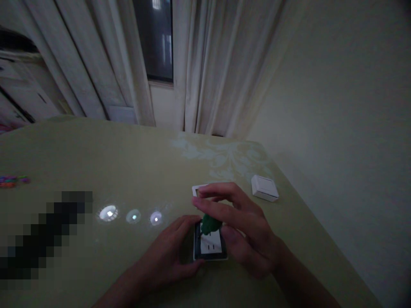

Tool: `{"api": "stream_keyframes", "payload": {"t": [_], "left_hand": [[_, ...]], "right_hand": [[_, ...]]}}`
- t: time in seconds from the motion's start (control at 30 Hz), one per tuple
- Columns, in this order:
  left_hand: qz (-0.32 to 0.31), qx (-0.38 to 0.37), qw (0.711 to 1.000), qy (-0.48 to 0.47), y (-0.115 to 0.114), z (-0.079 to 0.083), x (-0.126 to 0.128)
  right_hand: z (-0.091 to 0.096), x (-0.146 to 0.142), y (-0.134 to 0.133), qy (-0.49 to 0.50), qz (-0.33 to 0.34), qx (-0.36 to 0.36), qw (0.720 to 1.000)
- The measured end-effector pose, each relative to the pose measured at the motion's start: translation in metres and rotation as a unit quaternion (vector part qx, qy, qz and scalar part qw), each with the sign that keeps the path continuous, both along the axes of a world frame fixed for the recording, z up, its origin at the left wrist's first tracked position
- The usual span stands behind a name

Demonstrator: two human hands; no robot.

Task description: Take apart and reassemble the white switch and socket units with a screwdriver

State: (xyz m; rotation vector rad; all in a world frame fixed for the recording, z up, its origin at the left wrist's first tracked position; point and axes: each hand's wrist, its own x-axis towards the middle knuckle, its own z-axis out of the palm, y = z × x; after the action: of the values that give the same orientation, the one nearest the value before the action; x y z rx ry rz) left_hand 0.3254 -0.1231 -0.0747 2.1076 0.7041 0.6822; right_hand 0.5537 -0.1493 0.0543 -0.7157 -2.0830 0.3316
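Note:
A wall socket [215,241] with a white slotted face and a dark surround lies on the table. My left hand [167,250] grips it from the left, fingers at its far edge and thumb at its near edge. Over the socket, my right hand [250,231] is closed on a screwdriver [210,224] with a green handle. Its thin shaft slants down to the left side of the socket; whether the tip sits in a screw is too small to tell. A white frame piece [195,191] shows just beyond my right fingers, which partly hide it.
The table [112,158] has a glossy cover with reflected lights. A small white box [265,188] stands near its right edge, beside the wall [346,128]. Small colourful items [13,181] lie far left. A dark pixelated patch covers the lower left. Curtains [224,64] hang behind.

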Motion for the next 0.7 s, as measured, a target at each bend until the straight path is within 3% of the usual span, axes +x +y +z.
{"api": "stream_keyframes", "payload": {"t": [0.2,0.33,0.47,0.63,0.7], "left_hand": [[-0.008,-0.003,1.0,0.007,-0.0003,-0.0012,0.0005],[0.0,0.002,1.0,0.015,-0.0006,-0.0027,0.0007],[-0.007,-0.009,1.0,0.024,-0.0011,0.0001,0.0003],[-0.01,-0.005,1.0,0.017,-0.0009,0.0,0.0001],[-0.01,-0.005,1.0,0.015,-0.0005,-0.001,0.0004]], "right_hand": [[0.0024,-0.0007,-0.0006,0.008,-0.041,0.041,0.998],[0.0021,0.0012,0.0002,0.012,0.001,0.016,1.0],[0.0001,0.0036,0.0006,-0.002,-0.076,0.061,0.995],[-0.0005,0.0008,0.0024,0.009,0.0,0.024,1.0],[-0.0017,0.0001,0.0034,0.015,-0.02,0.032,0.999]]}}
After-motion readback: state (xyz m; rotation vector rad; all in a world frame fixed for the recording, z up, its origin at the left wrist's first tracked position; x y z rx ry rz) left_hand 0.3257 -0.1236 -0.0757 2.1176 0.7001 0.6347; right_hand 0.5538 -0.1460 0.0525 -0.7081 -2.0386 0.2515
